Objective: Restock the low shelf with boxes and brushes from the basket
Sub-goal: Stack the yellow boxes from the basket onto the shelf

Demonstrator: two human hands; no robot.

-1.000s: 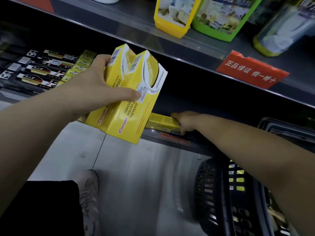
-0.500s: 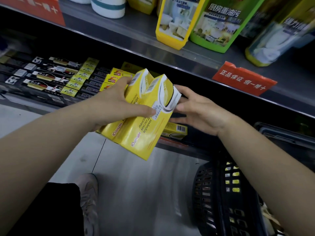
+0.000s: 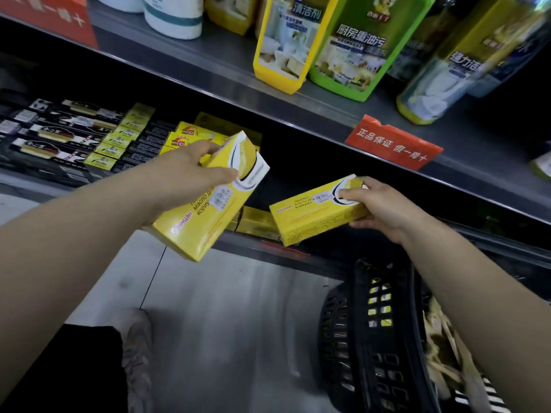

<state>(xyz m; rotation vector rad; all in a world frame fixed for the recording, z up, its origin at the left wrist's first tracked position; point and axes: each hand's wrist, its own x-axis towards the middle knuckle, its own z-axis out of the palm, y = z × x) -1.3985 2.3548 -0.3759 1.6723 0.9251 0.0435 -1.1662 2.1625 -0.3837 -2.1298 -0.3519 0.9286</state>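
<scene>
Two yellow boxes hang in front of the low shelf [image 3: 244, 247]. The left hand [image 3: 182, 177] grips the tilted box [image 3: 205, 213] by its upper end. The right hand [image 3: 378, 207] grips the flatter box [image 3: 313, 219] by its right end. Behind them a third box [image 3: 258, 223] lies at the shelf's front edge. Black brush packs [image 3: 56, 144] fill the shelf's left part. The black basket [image 3: 369, 332] stands on the floor [image 3: 226, 323] under the right arm.

On the low grey metal shelf [image 3: 247, 245] the dark right half is open; small yellow cartons [image 3: 190, 138] and black brush packs [image 3: 59, 135] fill the left.
</scene>
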